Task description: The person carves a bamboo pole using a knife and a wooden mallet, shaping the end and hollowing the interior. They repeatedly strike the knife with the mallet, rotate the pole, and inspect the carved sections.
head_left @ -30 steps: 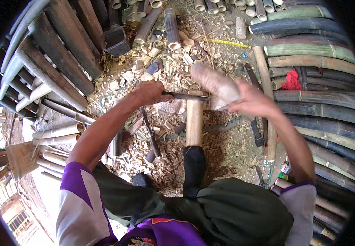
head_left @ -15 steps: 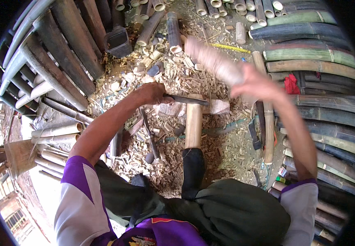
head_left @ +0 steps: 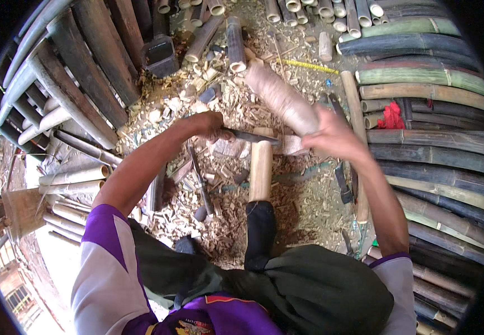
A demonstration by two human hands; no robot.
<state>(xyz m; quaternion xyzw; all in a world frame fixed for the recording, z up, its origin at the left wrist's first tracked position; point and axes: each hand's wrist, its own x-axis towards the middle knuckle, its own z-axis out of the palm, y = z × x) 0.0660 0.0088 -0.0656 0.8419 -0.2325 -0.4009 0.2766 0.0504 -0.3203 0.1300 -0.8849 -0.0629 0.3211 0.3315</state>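
My left hand (head_left: 207, 124) grips the handle of a dark knife (head_left: 251, 136), whose blade lies across the top end of an upright pale bamboo piece (head_left: 261, 167). A dark-socked foot (head_left: 260, 231) presses against the base of that piece. My right hand (head_left: 332, 134) holds a thick wooden club (head_left: 280, 96), raised and angled up to the left above the blade; it is blurred by motion.
Wood chips and offcuts (head_left: 219, 100) cover the ground. Dark bamboo poles (head_left: 80, 72) lie at the left, green and brown poles (head_left: 426, 72) at the right with a red cloth (head_left: 390, 116). Cut tube ends (head_left: 314, 10) lie at the top. Another blade (head_left: 198, 178) rests on the chips.
The club in my right hand has swung up from beside the blade to a raised position, then further left. My left hand and the knife have stayed on the bamboo top.
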